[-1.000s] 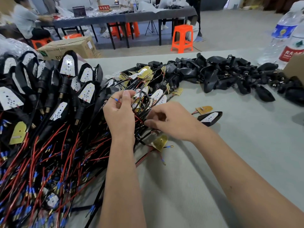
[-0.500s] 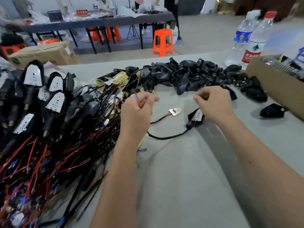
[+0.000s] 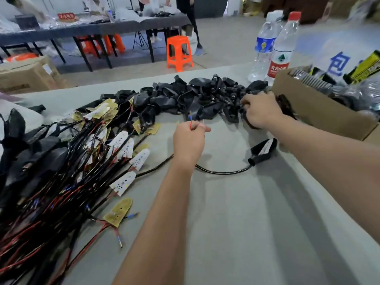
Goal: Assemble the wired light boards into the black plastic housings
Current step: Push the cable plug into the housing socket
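Grey cloth covers the surface (image 3: 236,223) where we work. Our left hand (image 3: 188,138) pinches a thin red wire (image 3: 190,124) between curled fingers. Our right hand (image 3: 260,111) curls into the heap of black housings (image 3: 185,99); what it grips we cannot tell. One housing with its board (image 3: 264,150) lies between both hands, nearer us. Wired boards (image 3: 121,159) sprawl left of the left fingers.

Right hand (image 3: 259,112) buried in black housings (image 3: 185,99); curled fingers hidden, what they hold unclear. Left hand (image 3: 189,138) covers part of the black cable (image 3: 222,171). Wire bundle (image 3: 41,202) runs off frame at 9 o'clock. Cardboard box (image 3: 320,114) cut off at 3 o'clock, contents blurred. Far table (image 3: 92,29) at 11 o'clock smeared, items unreadable.
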`<action>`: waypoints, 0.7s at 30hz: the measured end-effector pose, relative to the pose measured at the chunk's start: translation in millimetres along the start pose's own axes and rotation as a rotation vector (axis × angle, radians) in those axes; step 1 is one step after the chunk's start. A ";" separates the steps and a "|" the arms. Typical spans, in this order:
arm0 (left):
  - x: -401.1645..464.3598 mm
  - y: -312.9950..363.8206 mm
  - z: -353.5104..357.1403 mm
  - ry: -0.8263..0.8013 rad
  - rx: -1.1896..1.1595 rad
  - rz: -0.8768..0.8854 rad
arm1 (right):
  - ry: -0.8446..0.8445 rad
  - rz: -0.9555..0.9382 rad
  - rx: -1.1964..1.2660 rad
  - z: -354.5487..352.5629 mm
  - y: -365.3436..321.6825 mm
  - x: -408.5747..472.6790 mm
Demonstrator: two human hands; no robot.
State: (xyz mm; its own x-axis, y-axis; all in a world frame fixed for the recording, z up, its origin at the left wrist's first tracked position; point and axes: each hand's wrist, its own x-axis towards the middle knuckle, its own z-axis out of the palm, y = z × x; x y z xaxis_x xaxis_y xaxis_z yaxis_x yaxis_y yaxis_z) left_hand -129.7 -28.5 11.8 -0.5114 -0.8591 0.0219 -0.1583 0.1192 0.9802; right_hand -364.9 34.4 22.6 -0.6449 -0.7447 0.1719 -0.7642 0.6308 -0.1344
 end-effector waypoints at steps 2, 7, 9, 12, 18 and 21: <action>8.8 0.2 6.5 0.019 0.000 -0.037 | 0.020 0.044 0.013 -1.6 -0.3 12.6; 16.4 -5.2 7.0 0.061 -0.184 -0.087 | -0.142 0.057 -0.013 3.2 -17.4 33.2; 17.8 -3.9 1.4 0.066 -0.302 -0.134 | -0.164 0.097 -0.019 6.0 -22.7 36.5; 16.8 -1.0 -11.8 -0.009 -0.355 -0.185 | -0.040 0.187 0.032 6.2 -25.3 34.4; 0.0 -0.2 -48.9 -0.084 -0.241 -0.233 | 0.019 0.130 -0.052 -1.8 -28.1 16.4; -10.9 -2.6 -72.5 -0.140 -0.165 -0.252 | 0.119 0.164 -0.065 -16.1 -39.8 3.1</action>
State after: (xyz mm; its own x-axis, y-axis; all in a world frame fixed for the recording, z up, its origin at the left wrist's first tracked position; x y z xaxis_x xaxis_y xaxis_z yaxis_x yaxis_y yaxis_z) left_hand -62.5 -55.5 23.2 -0.5864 -0.7733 -0.2410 -0.1615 -0.1800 0.9703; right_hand -336.4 10.5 44.2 -0.7523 -0.6022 0.2672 -0.6443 0.7573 -0.1072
